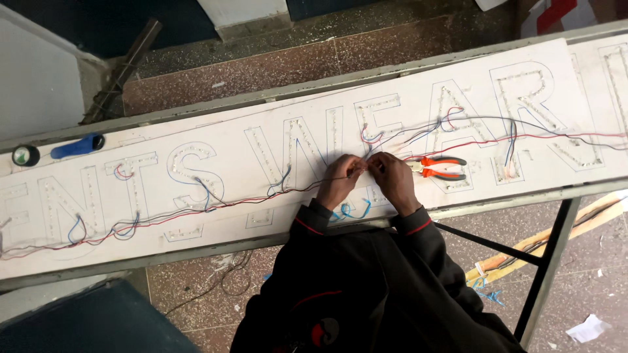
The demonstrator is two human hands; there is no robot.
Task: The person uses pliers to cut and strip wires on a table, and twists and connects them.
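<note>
In the head view, a long white sign panel [261,140] lies across a metal-framed tabletop [458,210], running slantwise from lower left to upper right. Large outlined letters are cut along it, each lined with rows of small lights, and red, blue and black wires [196,204] trail from letter to letter along its length.

Both hands meet at the middle of the panel, over its near half. The left hand [341,180] and the right hand [391,176] are bent in toward each other, their fingers [358,168] pressed together and pinching a thin dark wire [307,185] that leaves the fingers to the left. Whether the right-hand fingers grip the same strand cannot be told. Dark sleeves with red cuff trim lead back to the person's dark jacket.

Just right of the fingers, a pair of orange-handled pliers [439,167] lies flat on the panel, its nose toward the hands. Far to the left of the fingers, a blue cylindrical tool [78,146] and a roll of black tape [25,155] rest at the panel's far edge.

The floor [261,72] is speckled reddish-brown stone, and a bundle of wooden strips [575,225] lies on it to the lower right.
</note>
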